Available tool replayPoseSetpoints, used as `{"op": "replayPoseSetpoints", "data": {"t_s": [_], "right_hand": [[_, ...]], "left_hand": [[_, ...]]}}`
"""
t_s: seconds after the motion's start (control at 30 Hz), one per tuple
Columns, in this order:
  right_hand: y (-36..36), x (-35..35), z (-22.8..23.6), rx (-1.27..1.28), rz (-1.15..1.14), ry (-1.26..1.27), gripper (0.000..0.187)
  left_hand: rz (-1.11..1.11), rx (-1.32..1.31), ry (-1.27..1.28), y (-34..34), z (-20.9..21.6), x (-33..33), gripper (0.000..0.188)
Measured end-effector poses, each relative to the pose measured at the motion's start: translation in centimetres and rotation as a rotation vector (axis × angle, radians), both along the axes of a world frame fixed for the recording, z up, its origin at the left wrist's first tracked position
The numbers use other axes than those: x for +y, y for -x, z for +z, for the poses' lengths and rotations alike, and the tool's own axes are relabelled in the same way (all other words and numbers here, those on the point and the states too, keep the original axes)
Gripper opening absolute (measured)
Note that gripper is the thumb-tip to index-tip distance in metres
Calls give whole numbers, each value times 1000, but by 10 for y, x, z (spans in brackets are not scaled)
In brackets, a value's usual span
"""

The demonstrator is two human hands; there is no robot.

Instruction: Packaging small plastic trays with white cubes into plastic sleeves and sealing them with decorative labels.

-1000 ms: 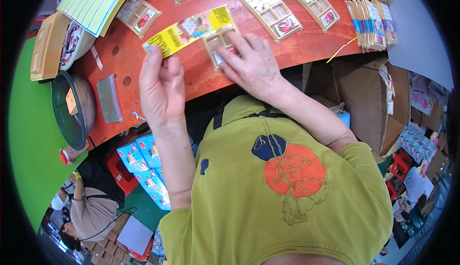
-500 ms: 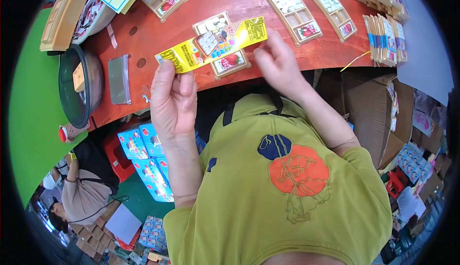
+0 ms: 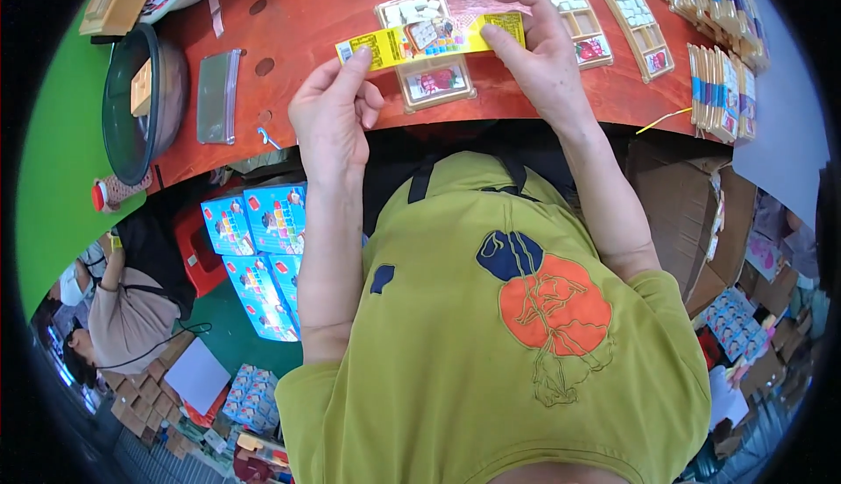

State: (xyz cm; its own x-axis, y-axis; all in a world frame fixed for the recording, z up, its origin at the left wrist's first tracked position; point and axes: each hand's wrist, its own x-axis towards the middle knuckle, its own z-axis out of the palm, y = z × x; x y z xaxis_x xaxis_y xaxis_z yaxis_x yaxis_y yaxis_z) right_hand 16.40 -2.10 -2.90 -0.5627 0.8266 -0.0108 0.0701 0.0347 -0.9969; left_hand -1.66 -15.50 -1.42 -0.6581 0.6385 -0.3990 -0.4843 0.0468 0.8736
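Note:
A yellow printed paper strip [image 3: 390,47] is stretched nearly level between my two hands. My left hand [image 3: 335,116] pinches its left end between thumb and fingers. At the other end my right hand [image 3: 547,68] grips it, thumb in front and fingers behind. Below the strip lies a small tan tray [image 3: 435,96] on the red table. White blocks show in its far part and a strawberry picture card in its near part. The strip hides the tray's middle, and I cannot tell whether the two touch.
Similar trays [image 3: 638,24] lie at the right, beside stacked trays [image 3: 723,103] with coloured bands. At the left are a dark green basin [image 3: 144,134] and a clear flat case [image 3: 216,98]. Blue boxes [image 3: 263,247] stand below the red table [image 3: 289,37]. Another person [image 3: 131,317] sits lower left.
My right hand has moved up and right and now holds the strip's right end. The strip is flatter and further right in view, and the whole view has shifted somewhat.

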Motion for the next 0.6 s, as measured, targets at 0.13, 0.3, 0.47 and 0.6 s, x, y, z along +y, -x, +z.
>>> {"op": "replayPoseSetpoints", "data": {"t_s": [0.13,0.3,0.47,0.6], "right_hand": [[1,2,-4,-264,42,-350,19],[1,4,-18,-322,116,-559,20],[6,3,-24,-492,164,-1099,34],[3,-5,-22,-448,185,-1175,41]], "left_hand": [[0,67,66,-2,-10,-1,18],[-20,154,172,-7,-20,-3,20],[-104,373,384,-7,-18,1,18],[-126,1045,394,-10,-23,-6,14]]}}
